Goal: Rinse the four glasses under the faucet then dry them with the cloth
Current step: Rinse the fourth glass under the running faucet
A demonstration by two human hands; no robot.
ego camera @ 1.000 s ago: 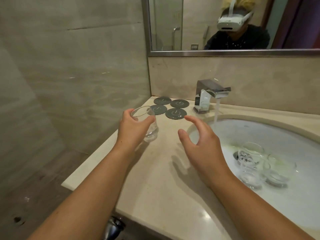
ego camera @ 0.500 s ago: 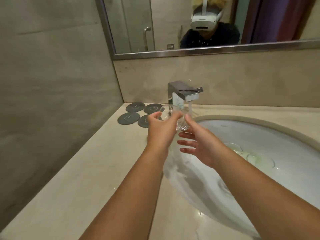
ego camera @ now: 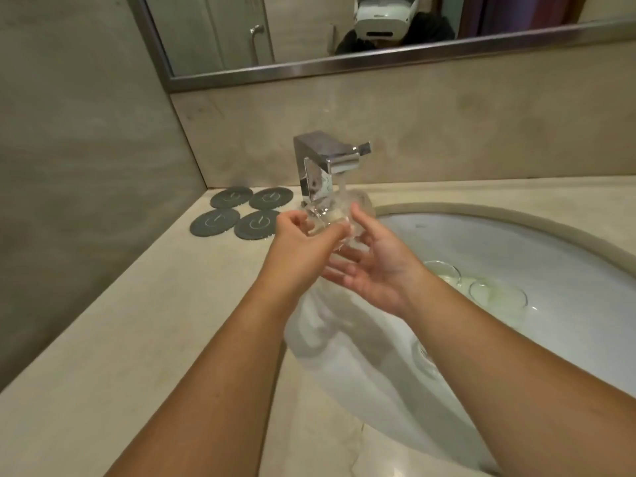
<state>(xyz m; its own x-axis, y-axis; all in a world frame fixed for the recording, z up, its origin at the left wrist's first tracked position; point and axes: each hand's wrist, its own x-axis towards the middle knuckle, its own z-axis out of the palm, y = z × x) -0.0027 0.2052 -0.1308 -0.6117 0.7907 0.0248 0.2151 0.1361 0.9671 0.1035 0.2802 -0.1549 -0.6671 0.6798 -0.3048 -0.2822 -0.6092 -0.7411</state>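
The rinsing step is in hand. A clear glass point(ego camera: 339, 210) is held in the stream from the faucet point(ego camera: 327, 156), over the left edge of the sink point(ego camera: 516, 242). The grip of the left hand point(ego camera: 303, 235) is closed round the glass, the fingers curled on its near side. The right hand point(ego camera: 375, 270) is kept wide, its fingers straight beneath the glass and its thumb laid against the glass wall. At least two other glasses point(ego camera: 495, 297) are seen low in the sink to the right. Four dark coasters point(ego camera: 241, 215) are laid on the tabletop point(ego camera: 137, 321) left of the faucet. No cloth is seen. Next, it is judged, the glass must be turned so that water reaches every side, then drained and set aside. A firm hold is called for, since wet glass is likely to slip.
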